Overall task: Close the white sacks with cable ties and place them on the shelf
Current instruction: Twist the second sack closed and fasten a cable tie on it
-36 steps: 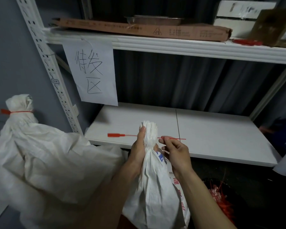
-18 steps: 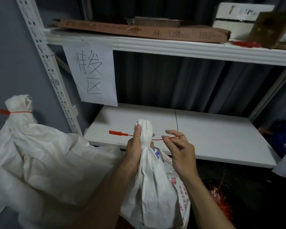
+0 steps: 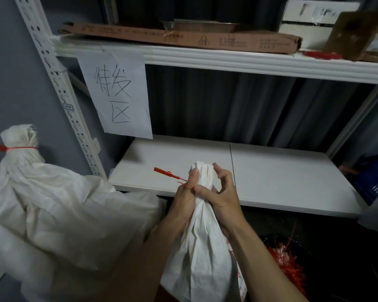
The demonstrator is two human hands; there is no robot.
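Note:
A white sack (image 3: 202,253) hangs in front of me with its neck bunched together. My left hand (image 3: 184,199) grips the neck from the left, thumb pointing up. My right hand (image 3: 220,192) curls round the neck from the right, and its fingertips pinch the thin tail of a red cable tie (image 3: 166,173) against the left thumb. The tie's flat head sticks out to the left over the white lower shelf (image 3: 282,177). A second white sack (image 3: 52,205), tied at its neck with a red cable tie (image 3: 13,148), leans at the left.
A paper sign (image 3: 118,94) with handwritten characters hangs from the upper shelf (image 3: 227,59), which carries a flat cardboard box (image 3: 179,37) and other boxes. A slotted white upright (image 3: 59,83) stands at the left. A dark bag of red cable ties (image 3: 286,262) lies at lower right.
My right hand has swung the tie's tail from the right side round the sack's neck to the left thumb. The tie's head now tilts up to the left.

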